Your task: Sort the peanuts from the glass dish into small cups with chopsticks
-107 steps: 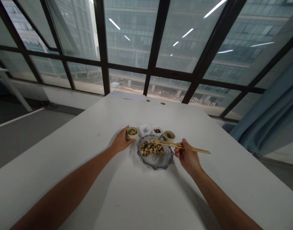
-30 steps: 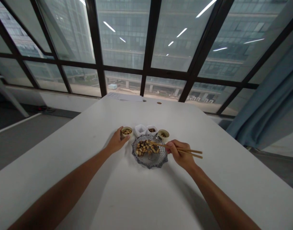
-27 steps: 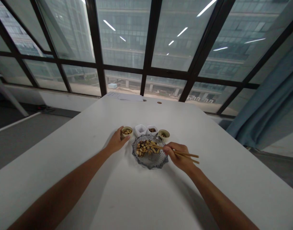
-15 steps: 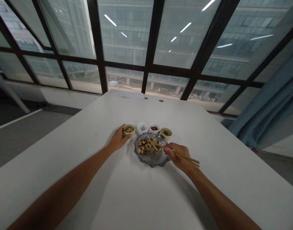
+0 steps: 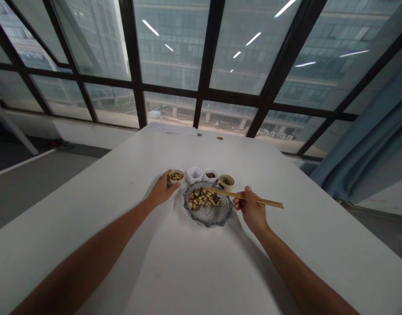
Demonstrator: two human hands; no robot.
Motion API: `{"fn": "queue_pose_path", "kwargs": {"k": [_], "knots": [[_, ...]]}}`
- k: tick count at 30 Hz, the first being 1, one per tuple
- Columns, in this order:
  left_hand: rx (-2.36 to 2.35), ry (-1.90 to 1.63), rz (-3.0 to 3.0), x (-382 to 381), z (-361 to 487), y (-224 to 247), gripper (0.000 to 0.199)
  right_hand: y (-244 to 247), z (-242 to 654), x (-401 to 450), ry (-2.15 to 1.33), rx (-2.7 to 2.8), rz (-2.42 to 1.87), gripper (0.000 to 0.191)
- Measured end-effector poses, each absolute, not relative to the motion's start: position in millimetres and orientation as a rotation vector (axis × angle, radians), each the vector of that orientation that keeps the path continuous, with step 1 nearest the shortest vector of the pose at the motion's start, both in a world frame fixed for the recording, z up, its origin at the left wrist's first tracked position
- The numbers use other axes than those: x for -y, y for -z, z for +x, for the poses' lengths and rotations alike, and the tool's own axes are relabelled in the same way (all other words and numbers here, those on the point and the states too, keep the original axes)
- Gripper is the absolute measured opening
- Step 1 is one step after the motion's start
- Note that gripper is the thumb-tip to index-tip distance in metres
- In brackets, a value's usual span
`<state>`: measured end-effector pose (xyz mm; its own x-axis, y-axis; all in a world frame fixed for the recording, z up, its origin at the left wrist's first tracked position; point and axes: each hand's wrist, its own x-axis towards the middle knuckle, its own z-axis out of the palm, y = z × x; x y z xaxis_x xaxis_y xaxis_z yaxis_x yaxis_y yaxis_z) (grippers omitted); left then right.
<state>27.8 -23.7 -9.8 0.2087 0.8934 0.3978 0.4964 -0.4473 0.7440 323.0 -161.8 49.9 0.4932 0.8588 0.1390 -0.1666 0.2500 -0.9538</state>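
Observation:
My right hand [image 5: 252, 209] is closed round a pair of wooden chopsticks [image 5: 268, 202], whose tips reach over the far side of a scalloped clear glass bowl [image 5: 217, 218]. Mixed nuts and darker seeds [image 5: 201, 199] lie in that bowl, mostly toward its left and far part. My left hand [image 5: 162, 189] grips a small yellowish cup [image 5: 175, 182] from the left, thumb at the near side. Pale nuts fill the cup. Whether the chopstick tips pinch a piece is too small to tell.
Behind the glass bowl stand a white dish [image 5: 195, 175], a second white dish [image 5: 210, 180] with dark bits and another yellowish cup [image 5: 226, 187] with some contents. Papers [image 5: 174, 130] lie at the far end of the white table [image 5: 148, 253]. Windows rise beyond; a blue curtain [image 5: 348, 162] hangs right.
My right hand has turned and shifted slightly right, so the chopsticks now lie flatter, with their tips nearer the bowl's far rim. The left hand stays at its cup.

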Motion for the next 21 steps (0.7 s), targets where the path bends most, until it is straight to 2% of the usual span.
{"fn": "queue_pose_path", "kwargs": {"k": [6,10,13,21], "knots": [[-1.285,-1.170,2.000,23.5,28.4,10.9,0.075,-56.1,314.6,172.4,-0.645,0.991,-1.159,0.052],[-1.277,-1.172,1.993,22.1,27.5,11.0,0.078,-56.7,316.6,187.4,-0.190,1.441,-1.291,0.050],[-1.277,-1.186,1.976,22.0,27.0,10.5,0.080,-54.6,320.8,194.2,0.069,1.763,-1.240,0.046],[-1.285,-1.181,1.974,23.9,27.9,8.6,0.079,-53.3,323.2,194.3,0.167,1.815,-1.218,0.046]]}}
